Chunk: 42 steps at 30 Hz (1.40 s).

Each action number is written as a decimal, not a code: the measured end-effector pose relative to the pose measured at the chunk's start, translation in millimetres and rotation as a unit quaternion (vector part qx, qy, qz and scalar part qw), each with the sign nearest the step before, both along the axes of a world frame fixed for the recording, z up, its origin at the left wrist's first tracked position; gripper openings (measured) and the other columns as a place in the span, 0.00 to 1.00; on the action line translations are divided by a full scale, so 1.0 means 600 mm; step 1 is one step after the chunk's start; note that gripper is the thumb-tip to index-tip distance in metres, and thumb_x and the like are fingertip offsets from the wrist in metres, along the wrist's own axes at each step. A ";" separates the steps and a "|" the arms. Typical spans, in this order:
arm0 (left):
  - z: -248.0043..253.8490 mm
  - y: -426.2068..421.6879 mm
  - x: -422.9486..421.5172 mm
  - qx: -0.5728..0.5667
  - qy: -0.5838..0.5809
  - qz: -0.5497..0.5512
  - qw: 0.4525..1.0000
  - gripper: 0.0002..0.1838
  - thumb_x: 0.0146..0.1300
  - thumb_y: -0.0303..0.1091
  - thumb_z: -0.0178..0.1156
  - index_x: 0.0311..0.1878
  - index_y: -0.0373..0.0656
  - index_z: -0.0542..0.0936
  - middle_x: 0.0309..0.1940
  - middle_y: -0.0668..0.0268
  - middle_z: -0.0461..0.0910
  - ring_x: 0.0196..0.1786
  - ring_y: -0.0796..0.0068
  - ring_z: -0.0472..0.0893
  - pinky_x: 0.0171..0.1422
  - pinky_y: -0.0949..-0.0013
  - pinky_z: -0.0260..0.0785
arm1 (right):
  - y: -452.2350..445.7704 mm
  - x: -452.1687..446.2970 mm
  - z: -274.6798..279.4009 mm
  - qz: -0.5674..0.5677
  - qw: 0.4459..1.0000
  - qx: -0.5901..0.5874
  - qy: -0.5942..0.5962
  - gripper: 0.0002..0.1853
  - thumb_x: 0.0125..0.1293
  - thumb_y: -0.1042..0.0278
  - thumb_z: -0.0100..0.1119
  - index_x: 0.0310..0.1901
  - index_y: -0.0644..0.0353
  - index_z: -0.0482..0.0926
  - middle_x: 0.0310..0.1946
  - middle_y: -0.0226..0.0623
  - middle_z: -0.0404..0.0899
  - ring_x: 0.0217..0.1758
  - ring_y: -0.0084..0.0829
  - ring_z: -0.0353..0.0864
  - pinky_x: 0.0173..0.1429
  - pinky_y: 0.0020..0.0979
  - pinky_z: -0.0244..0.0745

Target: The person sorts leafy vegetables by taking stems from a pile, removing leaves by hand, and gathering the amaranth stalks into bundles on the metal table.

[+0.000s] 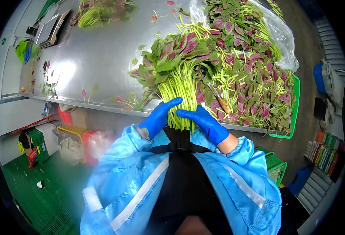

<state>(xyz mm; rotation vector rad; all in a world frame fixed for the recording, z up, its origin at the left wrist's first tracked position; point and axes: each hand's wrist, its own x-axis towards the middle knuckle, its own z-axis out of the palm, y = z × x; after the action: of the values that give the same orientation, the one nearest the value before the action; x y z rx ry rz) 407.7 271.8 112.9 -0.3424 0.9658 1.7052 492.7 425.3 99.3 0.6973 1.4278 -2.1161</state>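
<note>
Both my hands, in blue gloves, are wrapped round a bunch of red amaranth greens (179, 84) at the front edge of the metal table (106, 51). My left hand (160, 117) grips the pale green stems from the left. From the right, my right hand (205, 122) closes on them with its thumb across the front. The red and green leaves point away from me, and the stem ends hang towards my body. Just right of the bunch, a knife with a wooden handle (222, 104) lies on loose leaves and cut stems (254, 94).
Another bunch of greens (102, 11) lies at the table's far left, near a scale (52, 30). Clear plastic (284, 39) lies beside stacked greens (243, 23) at the back right. A green crate (296, 105) edges the loose leaves. Bins (72, 141) stand below on the left.
</note>
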 end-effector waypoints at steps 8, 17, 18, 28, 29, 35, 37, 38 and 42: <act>-0.023 -0.039 -0.023 0.039 -0.039 0.053 0.997 0.23 0.59 0.28 0.59 0.58 0.35 0.73 0.49 0.57 0.80 0.48 0.62 0.82 0.52 0.61 0.76 | 0.017 0.012 0.018 -0.085 0.996 -0.017 0.018 0.23 0.60 0.68 0.66 0.56 0.64 0.76 0.47 0.37 0.82 0.48 0.27 0.81 0.54 0.28 0.74; -0.001 -0.011 0.005 -0.120 0.183 0.038 0.975 0.21 0.53 0.24 0.64 0.52 0.34 0.78 0.40 0.60 0.83 0.41 0.69 0.82 0.49 0.69 0.75 | 0.000 -0.002 -0.002 -0.033 0.994 0.074 0.075 0.22 0.57 0.71 0.67 0.54 0.63 0.77 0.45 0.34 0.82 0.46 0.24 0.80 0.52 0.26 0.74; 0.010 -0.014 -0.001 -0.107 0.190 0.047 0.975 0.20 0.53 0.24 0.63 0.52 0.33 0.78 0.40 0.59 0.83 0.42 0.68 0.83 0.48 0.68 0.76 | 0.002 -0.004 0.021 -0.045 0.993 0.085 0.073 0.21 0.57 0.71 0.67 0.54 0.63 0.77 0.45 0.34 0.82 0.46 0.24 0.80 0.52 0.26 0.74; -0.031 -0.055 -0.029 -0.063 0.014 0.027 0.998 0.18 0.57 0.27 0.61 0.52 0.33 0.75 0.45 0.52 0.81 0.44 0.60 0.84 0.49 0.62 0.78 | 0.028 -0.004 -0.059 -0.088 0.987 -0.133 -0.004 0.25 0.60 0.74 0.59 0.60 0.66 0.71 0.50 0.36 0.80 0.39 0.26 0.81 0.39 0.27 0.77; -0.007 -0.050 -0.026 -0.054 0.022 0.063 0.996 0.19 0.57 0.27 0.61 0.53 0.33 0.74 0.42 0.54 0.82 0.41 0.62 0.84 0.47 0.63 0.78 | 0.032 -0.010 -0.030 -0.097 0.988 -0.115 0.021 0.25 0.60 0.74 0.59 0.60 0.66 0.71 0.49 0.36 0.80 0.36 0.24 0.80 0.37 0.26 0.76; 0.040 -0.123 -0.088 -0.127 0.255 0.037 0.958 0.18 0.55 0.27 0.62 0.50 0.34 0.77 0.31 0.63 0.81 0.28 0.72 0.80 0.33 0.71 0.75 | 0.084 -0.015 0.082 -0.138 0.968 -0.016 0.209 0.19 0.64 0.65 0.59 0.52 0.67 0.74 0.29 0.41 0.82 0.19 0.21 0.73 0.23 0.22 0.67; -0.035 -0.179 -0.152 -0.239 0.313 0.030 0.919 0.16 0.55 0.28 0.63 0.47 0.34 0.78 0.27 0.65 0.80 0.23 0.76 0.77 0.29 0.72 0.73 | 0.125 -0.046 -0.039 -0.158 0.976 0.116 0.099 0.16 0.66 0.61 0.59 0.48 0.64 0.75 0.27 0.38 0.82 0.16 0.21 0.71 0.21 0.22 0.66; -0.075 -0.199 -0.181 -0.280 0.352 0.037 0.892 0.15 0.55 0.29 0.64 0.45 0.34 0.78 0.25 0.65 0.80 0.22 0.77 0.76 0.28 0.72 0.72 | 0.138 -0.060 -0.059 -0.166 0.972 0.163 0.041 0.15 0.66 0.60 0.60 0.47 0.63 0.75 0.27 0.37 0.82 0.16 0.21 0.71 0.21 0.22 0.65; 0.083 -0.156 -0.168 -0.286 0.410 0.078 0.863 0.14 0.53 0.29 0.65 0.43 0.36 0.79 0.25 0.65 0.80 0.21 0.79 0.76 0.24 0.73 0.69 | 0.128 -0.075 0.084 -0.190 0.955 0.115 0.199 0.15 0.64 0.62 0.62 0.47 0.63 0.76 0.24 0.35 0.82 0.15 0.19 0.69 0.18 0.20 0.61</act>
<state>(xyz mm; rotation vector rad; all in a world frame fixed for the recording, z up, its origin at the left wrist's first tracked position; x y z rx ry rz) 306.7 178.4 162.7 -0.0490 2.1421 1.6855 447.5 502.0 149.9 0.7034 1.9053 -2.5183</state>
